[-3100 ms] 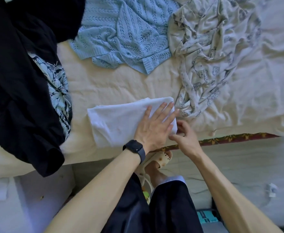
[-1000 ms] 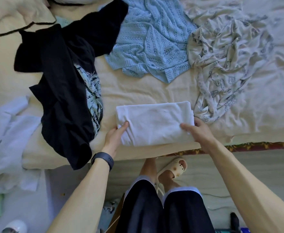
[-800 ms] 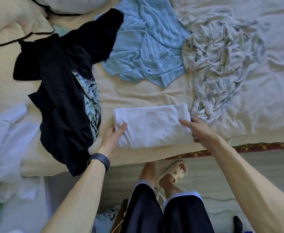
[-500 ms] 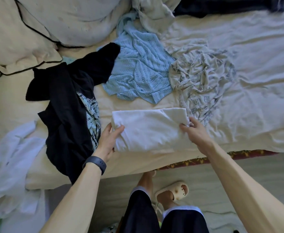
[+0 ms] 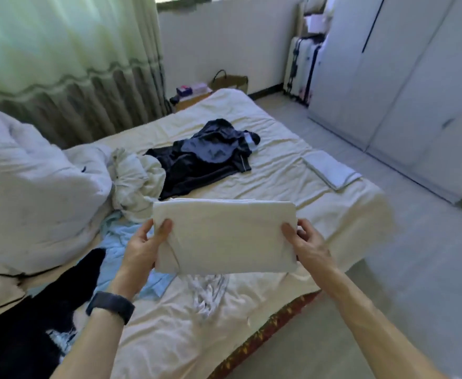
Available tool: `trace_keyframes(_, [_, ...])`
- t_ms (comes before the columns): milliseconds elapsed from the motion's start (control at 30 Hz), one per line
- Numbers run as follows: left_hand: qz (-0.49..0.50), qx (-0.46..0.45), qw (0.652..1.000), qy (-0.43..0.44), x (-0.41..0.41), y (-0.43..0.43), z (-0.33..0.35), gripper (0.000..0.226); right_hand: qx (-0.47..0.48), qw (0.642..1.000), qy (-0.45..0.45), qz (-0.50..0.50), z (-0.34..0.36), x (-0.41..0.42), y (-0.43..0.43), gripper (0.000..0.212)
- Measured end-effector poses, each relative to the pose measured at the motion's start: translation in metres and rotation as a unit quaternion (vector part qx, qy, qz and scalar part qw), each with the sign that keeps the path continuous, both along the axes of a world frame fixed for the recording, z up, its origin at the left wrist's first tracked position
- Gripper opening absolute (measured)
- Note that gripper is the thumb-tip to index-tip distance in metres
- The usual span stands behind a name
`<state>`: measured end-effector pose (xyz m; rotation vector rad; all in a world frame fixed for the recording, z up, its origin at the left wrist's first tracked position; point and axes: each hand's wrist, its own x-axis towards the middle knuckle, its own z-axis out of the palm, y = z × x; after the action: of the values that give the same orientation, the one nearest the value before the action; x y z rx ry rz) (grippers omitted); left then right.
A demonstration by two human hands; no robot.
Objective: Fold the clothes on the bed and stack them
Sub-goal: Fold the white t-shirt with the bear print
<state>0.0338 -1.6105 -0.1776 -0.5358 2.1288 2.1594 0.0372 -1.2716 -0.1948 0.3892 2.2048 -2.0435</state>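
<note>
Reaching forward with both forearms, I hold the folded cloth (image 5: 224, 233) level above the bed (image 5: 279, 170). My left hand (image 5: 145, 247) pinches its left edge, thumb on top, and my right hand (image 5: 306, 244) pinches its right edge. Beyond lie dark clothes (image 5: 202, 160).

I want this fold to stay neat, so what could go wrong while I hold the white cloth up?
The left hand and right hand grip the folded white cloth only at its ends, so its middle may sag open. The folded piece on the bed lies near the edge; a stack there could slip off.
</note>
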Motion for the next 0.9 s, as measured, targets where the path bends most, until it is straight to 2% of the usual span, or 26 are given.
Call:
trace_keyframes(100, [-0.041,-0.022,0.998,0.052,-0.02,0.064,0.044,0.036,0.004,0.997,0.053,-0.049,0.044,0.021,0.064,0.011])
trace_keyframes(200, [-0.091,-0.063,0.988,0.107,-0.037,0.129,0.081,0.032,0.023,0.989,0.088,-0.114,0.072,0.039,0.119,0.019])
trace_keyframes(300, [-0.144,-0.086,0.977,0.132,-0.054,0.181,0.104,0.02,0.031,0.982,0.103,-0.153,0.092,0.048,0.164,0.017])
trace_keyframes(367, [-0.187,-0.09,0.971,0.118,-0.067,0.209,0.113,0.016,0.03,0.982,0.099,-0.16,0.1,0.049,0.191,0.017])
trace_keyframes(533, [-0.252,-0.091,0.961,0.063,-0.102,0.263,0.106,0.022,0.013,0.985,0.07,-0.158,0.098,0.031,0.25,0.024])
trace_keyframes(600, [-0.251,-0.08,0.963,0.056,-0.122,0.283,0.097,0.022,0.011,0.982,0.065,-0.175,0.089,0.015,0.266,0.026])
trace_keyframes(767, [-0.222,-0.086,0.969,0.062,-0.193,0.331,0.076,0.019,0.005,0.974,0.061,-0.218,0.063,-0.044,0.302,0.015])
trace_keyframes(900, [-0.222,-0.099,0.969,0.037,-0.255,0.359,0.058,0.038,0.014,0.968,0.042,-0.249,0.045,-0.094,0.321,0.014])
